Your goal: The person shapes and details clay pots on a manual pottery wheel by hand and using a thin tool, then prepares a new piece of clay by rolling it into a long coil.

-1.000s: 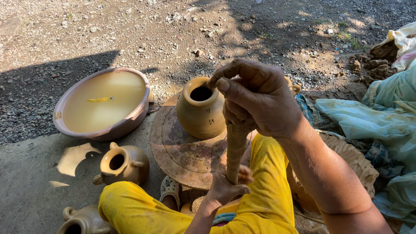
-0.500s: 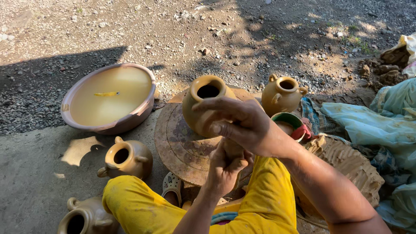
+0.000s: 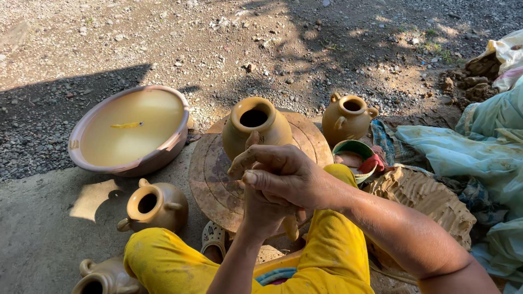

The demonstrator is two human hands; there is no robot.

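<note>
Clay roll (image 3: 290, 226): being rolled between the two palms, just in front of the wheel (image 3: 210, 182), its lower end sticking out beneath the hands; rest hidden.
Right hand (image 3: 283, 174): lying on top, fingers stretched and pressing flat against the clay, closing it in rather than pinching it.
Left hand (image 3: 262, 209): coming up from below, palm pressing on the same roll, mostly covered by the right.
Pot on the wheel (image 3: 256, 128): standing upright at the wheel's far side, body and mouth already formed, no handles showing from here.
Progress: judging by the handled jars around, body appearing done, handles apparently remaining to be shaped and joined; roll looking not yet thinned.
Finished jars: one with handles (image 3: 347, 117) standing just right of the wheel, another (image 3: 155, 206) sitting just left of it, a third (image 3: 103, 277) peeking in nearer the knee.
Basin (image 3: 174, 147): resting left of the wheel, holding cloudy water.
Small bowl (image 3: 354, 149): sitting right of the wheel, red rag in it.
Obstruction: hands masking the wheel's near edge; nothing crowding the pot itself.
Cloths (image 3: 479, 152): lying well right of the wheel.
</note>
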